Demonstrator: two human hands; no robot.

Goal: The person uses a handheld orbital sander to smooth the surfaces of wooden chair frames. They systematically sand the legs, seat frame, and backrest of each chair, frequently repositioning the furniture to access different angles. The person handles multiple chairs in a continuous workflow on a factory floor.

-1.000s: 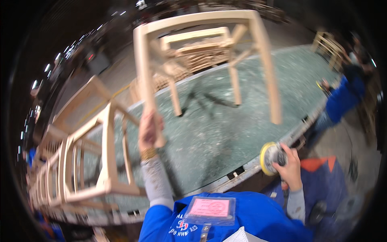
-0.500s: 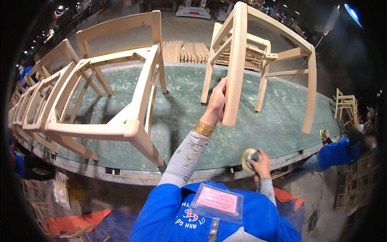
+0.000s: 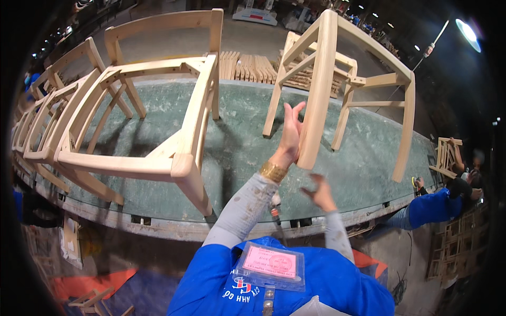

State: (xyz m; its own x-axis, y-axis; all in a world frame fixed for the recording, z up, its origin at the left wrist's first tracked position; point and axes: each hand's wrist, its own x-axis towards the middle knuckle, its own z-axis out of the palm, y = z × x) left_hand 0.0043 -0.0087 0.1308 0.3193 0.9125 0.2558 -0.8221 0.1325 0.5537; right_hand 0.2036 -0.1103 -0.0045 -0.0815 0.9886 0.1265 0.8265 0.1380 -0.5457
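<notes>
On the green-topped table (image 3: 247, 174), an unfinished wooden chair frame (image 3: 319, 84) stands right of centre. My left hand (image 3: 291, 131) is at its nearest leg, with the palm against the wood and the fingers stretched upward, not wrapped round it. Just below the foot of that leg, my right hand (image 3: 320, 194) is in the air, smeared a little by motion. Its fingers are spread and nothing is in them. Beside my left forearm shows part of a hand sander (image 3: 276, 200) with its hose; the forearm hides the rest.
A larger chair frame (image 3: 179, 142) stands to the left, with more frames (image 3: 37, 126) in a row beyond it. Stacked wooden parts (image 3: 247, 67) lie past the far edge. A co-worker in blue (image 3: 435, 206) works at the right end. An orange sheet (image 3: 95, 284) covers floor at lower left.
My right hand has let go of the sander and moved left and up, and the sander now lies near my left forearm. My left hand's fingers have loosened from the chair leg.
</notes>
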